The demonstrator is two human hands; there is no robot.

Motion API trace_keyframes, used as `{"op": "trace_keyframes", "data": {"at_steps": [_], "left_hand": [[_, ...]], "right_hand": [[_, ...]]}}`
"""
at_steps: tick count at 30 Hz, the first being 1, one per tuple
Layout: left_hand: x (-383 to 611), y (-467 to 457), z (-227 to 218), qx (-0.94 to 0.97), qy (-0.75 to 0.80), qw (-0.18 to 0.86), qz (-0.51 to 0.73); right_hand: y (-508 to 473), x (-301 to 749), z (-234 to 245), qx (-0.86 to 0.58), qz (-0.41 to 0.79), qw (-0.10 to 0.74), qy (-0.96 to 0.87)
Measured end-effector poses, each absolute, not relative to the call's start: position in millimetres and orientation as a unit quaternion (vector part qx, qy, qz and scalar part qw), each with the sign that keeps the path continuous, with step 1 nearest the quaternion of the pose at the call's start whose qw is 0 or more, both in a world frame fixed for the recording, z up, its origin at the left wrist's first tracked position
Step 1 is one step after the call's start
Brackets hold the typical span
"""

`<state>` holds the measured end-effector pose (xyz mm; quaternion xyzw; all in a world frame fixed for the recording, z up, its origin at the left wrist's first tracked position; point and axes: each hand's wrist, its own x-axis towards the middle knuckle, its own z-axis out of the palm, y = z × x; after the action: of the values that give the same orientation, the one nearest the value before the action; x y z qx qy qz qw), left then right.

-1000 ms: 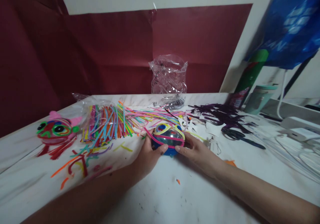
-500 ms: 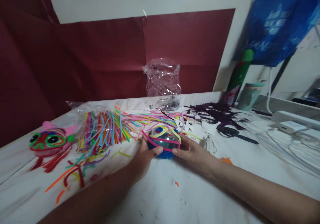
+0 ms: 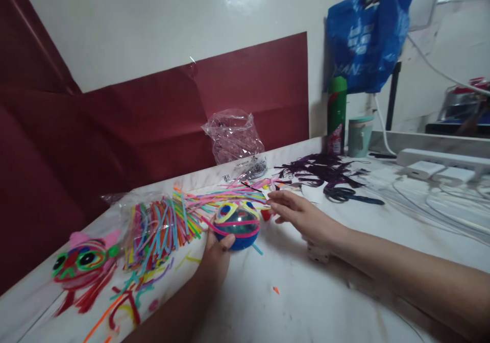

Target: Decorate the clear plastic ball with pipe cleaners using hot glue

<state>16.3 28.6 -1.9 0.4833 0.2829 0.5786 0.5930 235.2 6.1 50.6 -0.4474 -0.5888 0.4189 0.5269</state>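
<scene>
My left hand is closed around a clear plastic ball, thumb on its front. The ball is blue at the bottom, with pink pipe-cleaner strips across its middle and yellow-rimmed blue eyes on top. To the right of it, my right hand is off the ball, its fingers stretched out loosely over the scraps. A small red piece lies just under those fingertips. White paper scraps are beside this hand. Some of its fingers are hidden behind the others.
Bundled pipe cleaners spread across the left and middle. A finished-looking pink and red face sits far left. Black-handled scissors, purple shreds, a power strip and a mint cup stand or lie at right.
My right hand has let go of the ball and moved up and right, toward the scraps. My left hand still holds the ball. The camera view has shifted and tilted.
</scene>
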Motion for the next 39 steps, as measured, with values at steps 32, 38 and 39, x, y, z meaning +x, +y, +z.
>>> {"op": "trace_keyframes", "data": {"at_steps": [32, 38, 39], "left_hand": [[30.7, 10.1, -4.8, 0.568, 0.284, 0.566, 0.526], [29.3, 11.6, -5.5, 0.545, 0.28, 0.583, 0.534], [28.8, 12.3, -4.7, 0.53, 0.279, 0.597, 0.534]], "right_hand": [[1.0, 228.5, 28.2, -0.389, 0.144, 0.437, -0.798], [0.5, 228.1, 29.3, -0.391, 0.193, 0.459, -0.774], [0.9, 228.2, 30.4, -0.399, 0.223, 0.471, -0.754]]}}
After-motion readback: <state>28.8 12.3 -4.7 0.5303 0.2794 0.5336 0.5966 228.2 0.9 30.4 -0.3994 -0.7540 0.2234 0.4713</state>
